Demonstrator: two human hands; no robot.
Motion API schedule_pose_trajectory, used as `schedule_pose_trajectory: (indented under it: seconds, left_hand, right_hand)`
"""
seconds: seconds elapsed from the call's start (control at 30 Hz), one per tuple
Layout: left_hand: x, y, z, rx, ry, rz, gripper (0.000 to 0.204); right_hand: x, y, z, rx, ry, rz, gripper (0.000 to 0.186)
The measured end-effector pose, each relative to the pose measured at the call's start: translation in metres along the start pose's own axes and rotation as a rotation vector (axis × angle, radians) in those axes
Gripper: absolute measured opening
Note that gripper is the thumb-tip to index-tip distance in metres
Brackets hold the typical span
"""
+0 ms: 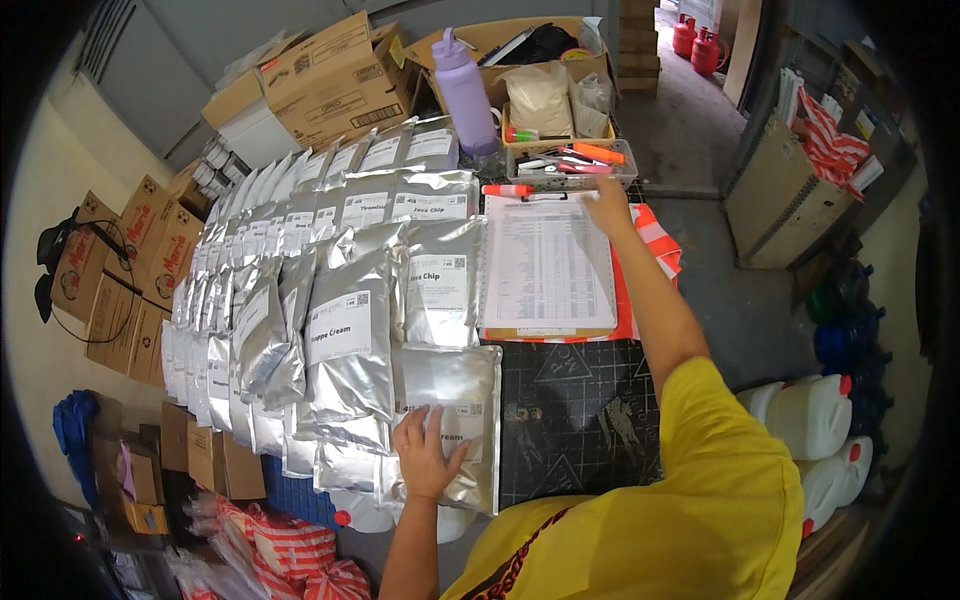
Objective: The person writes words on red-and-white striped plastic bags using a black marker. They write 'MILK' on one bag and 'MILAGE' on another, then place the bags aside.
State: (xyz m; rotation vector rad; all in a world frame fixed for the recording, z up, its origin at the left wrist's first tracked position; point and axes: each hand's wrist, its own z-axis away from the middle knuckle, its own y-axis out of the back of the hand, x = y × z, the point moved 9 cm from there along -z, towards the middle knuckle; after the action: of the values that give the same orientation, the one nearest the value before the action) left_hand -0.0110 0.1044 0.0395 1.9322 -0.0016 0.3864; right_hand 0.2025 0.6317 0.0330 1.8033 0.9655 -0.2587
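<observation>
My left hand [425, 455] lies flat, fingers spread, on a silver foil pouch [470, 385] with a white label near the table's front edge. My right hand [607, 205] reaches far forward and rests on the top right corner of a printed sheet on a clipboard [548, 265]; whether it pinches the paper I cannot tell. An orange marker [508, 189] lies just above the clipboard. Many more silver pouches [345, 330] lie in overlapping rows to the left of the sheet.
A mesh tray of pens and markers [570, 160] and a purple bottle [466, 92] stand behind the clipboard. Cardboard boxes [335, 80] ring the back and left. White jugs with red caps [810, 415] stand at the right. A dark cutting mat [580, 410] covers the table front.
</observation>
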Motion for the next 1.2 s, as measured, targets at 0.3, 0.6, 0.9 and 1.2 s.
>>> schedule_pose_trajectory:
  seconds: [0.3, 0.6, 0.9, 1.2]
  left_hand:
    - [0.002, 0.001, 0.003, 0.019, -0.042, 0.018, 0.074]
    - [0.008, 0.005, 0.004, 0.074, -0.084, 0.03, 0.071]
    - [0.007, 0.016, 0.01, 0.161, -0.103, 0.059, 0.066]
    - [0.007, 0.031, 0.015, 0.197, -0.082, 0.092, 0.063]
  right_hand:
    - [-0.015, 0.053, 0.244, -0.319, -0.968, -1.106, 0.072]
    - [-0.005, 0.019, 0.228, -0.343, -1.086, -1.098, 0.034]
    - [-0.074, 0.035, 0.223, -0.362, -0.908, -1.314, 0.053]
    - [-0.121, 0.127, 0.228, -0.206, -0.703, -1.409, 0.048]
